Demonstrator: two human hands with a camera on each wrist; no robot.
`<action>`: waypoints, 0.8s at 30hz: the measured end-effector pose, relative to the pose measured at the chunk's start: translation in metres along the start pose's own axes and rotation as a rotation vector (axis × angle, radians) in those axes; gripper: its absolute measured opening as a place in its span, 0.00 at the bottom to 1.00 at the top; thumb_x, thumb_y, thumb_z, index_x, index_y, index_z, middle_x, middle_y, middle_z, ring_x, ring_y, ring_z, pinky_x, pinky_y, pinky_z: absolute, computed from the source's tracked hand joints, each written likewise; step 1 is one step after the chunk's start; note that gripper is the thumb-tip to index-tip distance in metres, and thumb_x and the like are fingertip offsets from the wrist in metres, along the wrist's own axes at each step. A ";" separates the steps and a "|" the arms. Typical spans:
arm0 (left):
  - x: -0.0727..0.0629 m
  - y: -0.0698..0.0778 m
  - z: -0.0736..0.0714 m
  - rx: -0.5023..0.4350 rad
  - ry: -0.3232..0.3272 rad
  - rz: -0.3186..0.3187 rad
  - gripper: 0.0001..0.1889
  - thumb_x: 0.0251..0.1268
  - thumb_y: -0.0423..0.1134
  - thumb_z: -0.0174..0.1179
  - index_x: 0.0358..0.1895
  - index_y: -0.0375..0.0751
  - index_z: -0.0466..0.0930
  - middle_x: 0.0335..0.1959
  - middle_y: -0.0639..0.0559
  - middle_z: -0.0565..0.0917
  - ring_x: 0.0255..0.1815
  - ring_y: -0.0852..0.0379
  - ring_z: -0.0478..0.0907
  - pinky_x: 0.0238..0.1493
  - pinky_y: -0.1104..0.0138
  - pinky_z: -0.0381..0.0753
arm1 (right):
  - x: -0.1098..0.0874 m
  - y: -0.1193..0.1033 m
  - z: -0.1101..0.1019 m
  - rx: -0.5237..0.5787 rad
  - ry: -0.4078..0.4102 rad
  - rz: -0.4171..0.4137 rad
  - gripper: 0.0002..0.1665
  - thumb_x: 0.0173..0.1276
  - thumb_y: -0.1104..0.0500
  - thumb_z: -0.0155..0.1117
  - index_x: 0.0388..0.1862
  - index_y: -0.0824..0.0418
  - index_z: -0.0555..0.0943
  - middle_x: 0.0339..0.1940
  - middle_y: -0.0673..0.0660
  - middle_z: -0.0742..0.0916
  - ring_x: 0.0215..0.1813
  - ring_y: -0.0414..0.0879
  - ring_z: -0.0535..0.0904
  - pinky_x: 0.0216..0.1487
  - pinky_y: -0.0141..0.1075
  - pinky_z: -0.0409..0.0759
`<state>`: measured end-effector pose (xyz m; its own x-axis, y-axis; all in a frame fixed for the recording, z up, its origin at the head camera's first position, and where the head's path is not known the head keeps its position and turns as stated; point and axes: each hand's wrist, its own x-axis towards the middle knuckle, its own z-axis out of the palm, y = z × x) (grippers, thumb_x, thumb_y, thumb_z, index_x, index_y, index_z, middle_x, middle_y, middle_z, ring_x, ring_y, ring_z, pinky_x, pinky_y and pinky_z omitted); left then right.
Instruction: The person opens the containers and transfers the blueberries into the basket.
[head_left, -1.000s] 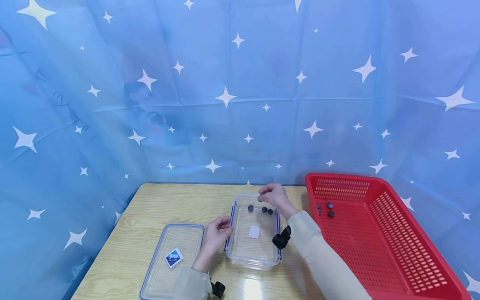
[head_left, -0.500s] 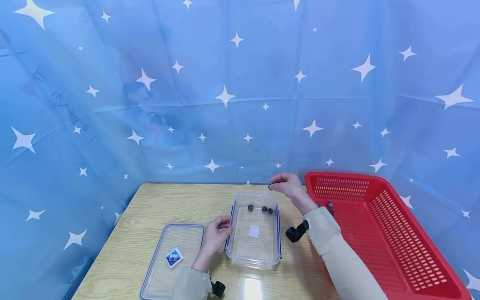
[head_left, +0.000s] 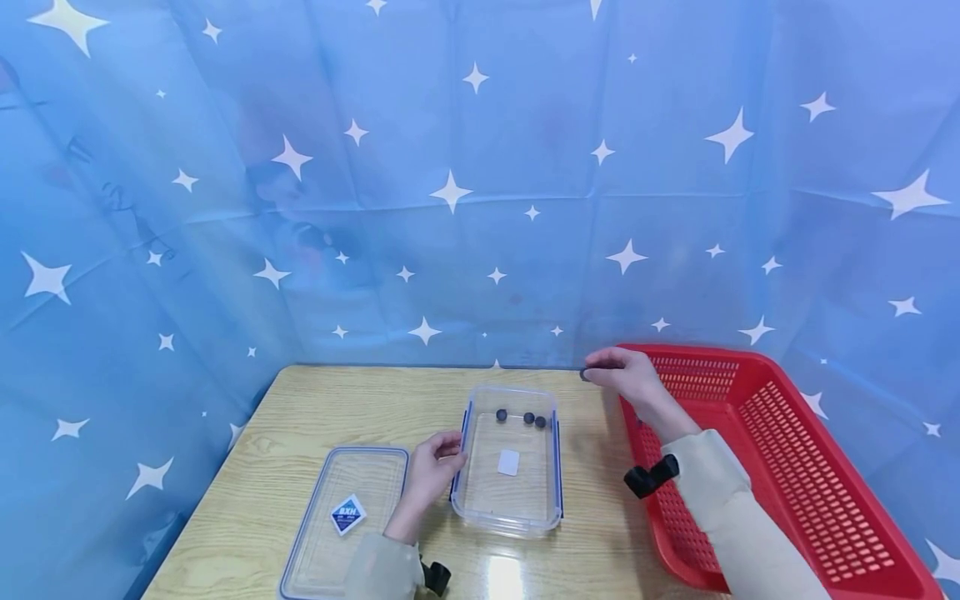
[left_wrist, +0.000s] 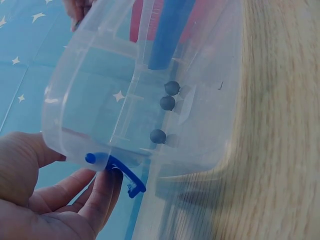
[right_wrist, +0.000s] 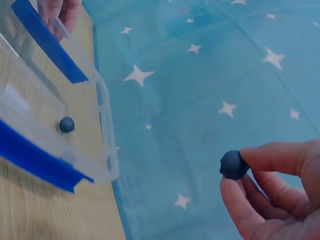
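Note:
My right hand pinches a dark blueberry between thumb and fingertip, above the table's back edge beside the red basket. My left hand holds the left side of a clear plastic food container, its thumb at the rim and its fingers by a blue side clip. Three blueberries lie on the container's floor toward its far end. A white square label shows on that floor. The berries in the basket are mostly hidden behind my right hand and forearm.
A clear lid with a blue edge and a diamond sticker lies on the wooden table left of the container. Behind the table hangs a blue curtain with white stars.
My right hand has moved right from over the container to the basket's left rim, still pinching the blueberry. The left hand and the three berries in the container have stayed put.

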<state>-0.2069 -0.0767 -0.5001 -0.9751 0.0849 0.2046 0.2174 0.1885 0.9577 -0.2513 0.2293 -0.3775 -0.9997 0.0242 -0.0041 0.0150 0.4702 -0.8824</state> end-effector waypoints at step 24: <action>0.001 0.002 0.002 0.002 -0.006 -0.079 0.17 0.55 0.24 0.60 0.49 0.20 0.74 0.44 0.32 0.80 0.43 0.42 0.78 0.41 0.70 0.81 | -0.033 0.080 -0.075 0.296 -0.106 -0.041 0.14 0.64 0.64 0.63 0.47 0.69 0.78 0.38 0.44 0.84 0.40 0.35 0.81 0.44 0.28 0.81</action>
<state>-0.2078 -0.0744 -0.4984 -0.9891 0.0750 0.1269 0.1394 0.1964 0.9706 -0.2154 0.3321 -0.4122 -0.9960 -0.0889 -0.0009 -0.0163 0.1918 -0.9813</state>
